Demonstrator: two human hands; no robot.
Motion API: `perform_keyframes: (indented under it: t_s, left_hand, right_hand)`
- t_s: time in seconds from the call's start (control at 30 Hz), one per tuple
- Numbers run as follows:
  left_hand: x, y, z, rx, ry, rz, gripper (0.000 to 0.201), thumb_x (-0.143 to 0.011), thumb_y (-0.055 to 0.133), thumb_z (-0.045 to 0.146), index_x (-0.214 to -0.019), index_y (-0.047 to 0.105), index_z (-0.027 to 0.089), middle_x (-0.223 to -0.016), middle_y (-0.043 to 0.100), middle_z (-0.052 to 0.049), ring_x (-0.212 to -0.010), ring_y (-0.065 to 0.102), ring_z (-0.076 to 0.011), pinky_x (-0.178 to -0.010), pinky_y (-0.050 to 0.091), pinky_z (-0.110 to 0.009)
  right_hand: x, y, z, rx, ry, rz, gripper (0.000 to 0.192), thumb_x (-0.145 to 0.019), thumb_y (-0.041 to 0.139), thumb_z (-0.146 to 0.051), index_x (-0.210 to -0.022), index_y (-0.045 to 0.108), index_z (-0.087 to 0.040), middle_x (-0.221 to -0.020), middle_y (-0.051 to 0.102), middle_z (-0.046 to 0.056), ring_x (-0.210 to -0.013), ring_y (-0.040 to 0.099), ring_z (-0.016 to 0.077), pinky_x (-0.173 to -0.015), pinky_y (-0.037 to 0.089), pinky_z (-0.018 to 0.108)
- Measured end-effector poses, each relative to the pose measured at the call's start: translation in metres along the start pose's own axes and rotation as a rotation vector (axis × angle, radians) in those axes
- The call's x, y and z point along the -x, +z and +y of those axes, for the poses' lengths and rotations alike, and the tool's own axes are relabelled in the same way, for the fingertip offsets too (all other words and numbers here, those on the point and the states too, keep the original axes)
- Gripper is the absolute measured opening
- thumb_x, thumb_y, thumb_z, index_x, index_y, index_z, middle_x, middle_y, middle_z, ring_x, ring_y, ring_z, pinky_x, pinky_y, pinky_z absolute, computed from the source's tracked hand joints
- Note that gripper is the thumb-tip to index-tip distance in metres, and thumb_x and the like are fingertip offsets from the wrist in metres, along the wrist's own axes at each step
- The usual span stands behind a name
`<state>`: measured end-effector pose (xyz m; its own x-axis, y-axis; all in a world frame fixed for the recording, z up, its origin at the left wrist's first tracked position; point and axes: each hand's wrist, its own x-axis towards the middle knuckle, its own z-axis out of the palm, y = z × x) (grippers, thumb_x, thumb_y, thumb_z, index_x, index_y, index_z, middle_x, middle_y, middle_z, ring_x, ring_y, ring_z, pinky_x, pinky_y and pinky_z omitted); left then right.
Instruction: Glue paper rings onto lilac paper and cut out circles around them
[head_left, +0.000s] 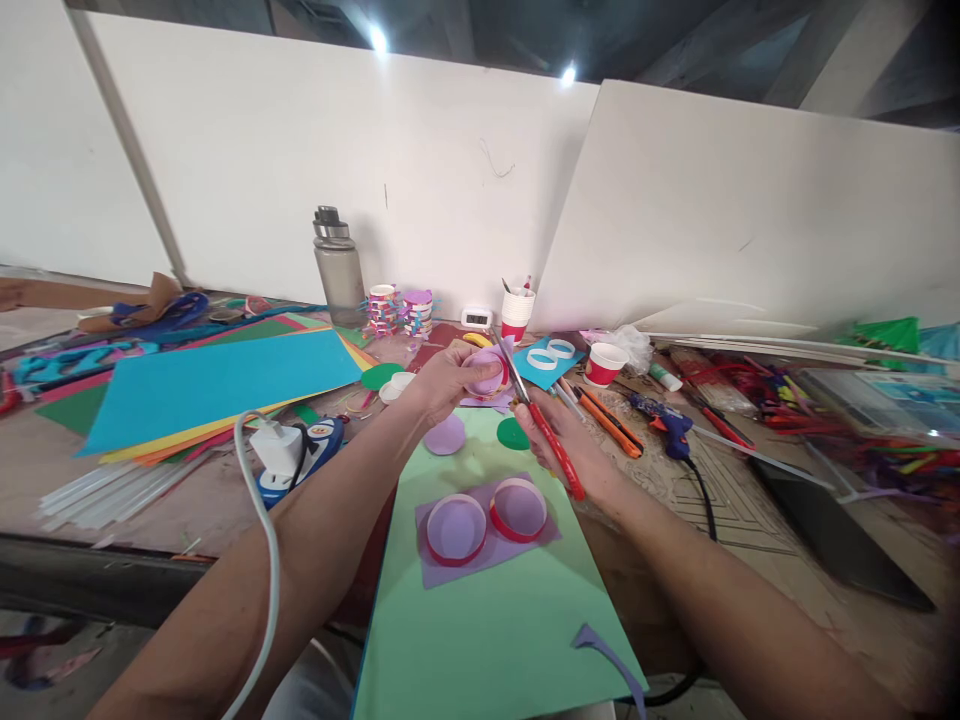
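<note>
My left hand [450, 378] grips a paper ring [489, 372] with purple paper on it, held up over the far end of the light green sheet [480, 640]. My right hand [566, 440] is closed round red-handled scissors [551, 435], whose blades touch or nearly touch the purple paper edge. Below my hands lie two red-and-white paper rings [455, 562] on a purple paper piece [442, 574]. A purple paper disc [445, 436] and a green disc [513, 433] rest farther up the sheet. A curved purple offcut [611, 655] lies near the front right corner.
Coloured sheets [225, 385], a power strip [322, 440] and a white cable [271, 560] are on the left. A bottle [339, 270] and paper cups [517, 310] stand behind. To the right are an orange cutter [611, 420], a glue gun [667, 420] and a dark tablet-like slab [840, 540].
</note>
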<state>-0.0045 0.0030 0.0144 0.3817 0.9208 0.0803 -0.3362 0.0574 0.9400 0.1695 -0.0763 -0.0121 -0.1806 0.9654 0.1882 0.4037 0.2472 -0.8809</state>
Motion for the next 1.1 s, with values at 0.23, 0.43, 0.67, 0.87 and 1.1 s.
perform_keyframes:
  t_s: [0.23,0.43,0.67,0.87,1.1]
  left_hand:
    - [-0.002,-0.006,0.004,-0.062,-0.031,-0.033,0.039,-0.048,0.092,0.026,-0.068,0.062,0.011,-0.062,0.063,0.0,-0.057,0.059,-0.0097,-0.055,0.045,-0.021]
    - [-0.004,-0.013,0.007,-0.076,-0.05,-0.085,0.04,-0.045,0.094,0.027,-0.067,0.066,0.01,-0.06,0.062,0.0,-0.053,0.054,-0.007,-0.051,0.044,-0.019]
    - [-0.001,0.002,-0.003,0.138,-0.033,0.083,0.036,-0.049,0.093,0.024,-0.072,0.067,0.013,-0.064,0.065,0.001,-0.057,0.058,-0.0101,-0.054,0.051,-0.023]
    - [0.002,0.017,-0.01,0.281,-0.013,0.182,0.027,-0.058,0.087,0.016,-0.079,0.07,0.014,-0.074,0.07,-0.001,-0.063,0.063,-0.0109,-0.061,0.056,-0.026]
    - [-0.002,0.004,0.001,0.135,-0.035,0.155,0.031,-0.052,0.09,0.016,-0.071,0.066,0.012,-0.066,0.067,0.0,-0.058,0.061,-0.0111,-0.054,0.052,-0.023]
  right_hand:
    - [0.0,-0.004,0.001,0.031,-0.012,-0.044,0.031,-0.09,0.052,-0.053,-0.081,0.044,-0.025,-0.062,0.037,-0.006,-0.05,0.035,0.01,-0.046,0.032,0.024]
    - [0.0,-0.002,0.003,-0.036,0.0,-0.076,0.03,-0.09,0.052,-0.054,-0.086,0.046,-0.025,-0.063,0.035,-0.007,-0.049,0.035,0.0089,-0.044,0.03,0.022]
    - [0.0,-0.001,0.0,-0.004,-0.009,-0.014,0.033,-0.09,0.05,-0.057,-0.083,0.044,-0.025,-0.063,0.035,-0.007,-0.048,0.035,0.0094,-0.046,0.032,0.023]
    - [0.001,-0.003,-0.006,0.037,-0.012,0.012,0.029,-0.09,0.051,-0.054,-0.084,0.048,-0.025,-0.059,0.037,-0.007,-0.049,0.037,0.0111,-0.048,0.033,0.024]
    - [0.001,-0.006,-0.015,0.091,-0.012,-0.022,0.028,-0.091,0.05,-0.049,-0.079,0.046,-0.024,-0.062,0.042,-0.006,-0.054,0.039,0.011,-0.051,0.033,0.025]
